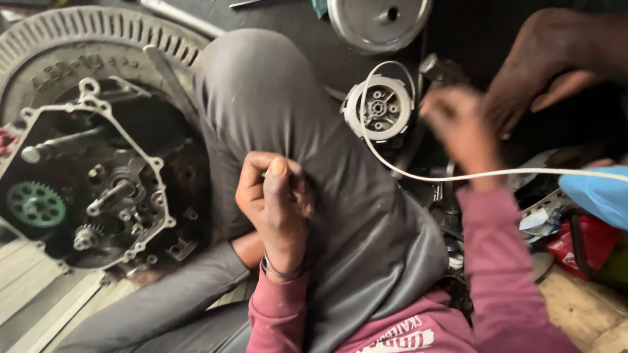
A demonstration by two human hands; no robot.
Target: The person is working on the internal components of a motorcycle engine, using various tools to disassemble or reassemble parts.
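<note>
The right hand [461,127], blurred, seems pinched on the white cord [418,176] looping around the round clutch part [381,108] just beyond it. The left hand [275,193] rests fisted on the knee; steady tension would keep the loop seated.

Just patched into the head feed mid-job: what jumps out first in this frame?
The opened engine case at left, its green gear and shafts bared. At centre the left hand rests closed on a grey-trousered knee. To the right, the blurred right hand is at a white cord looped around a round clutch-like assembly, with another person's hand above it.
</note>
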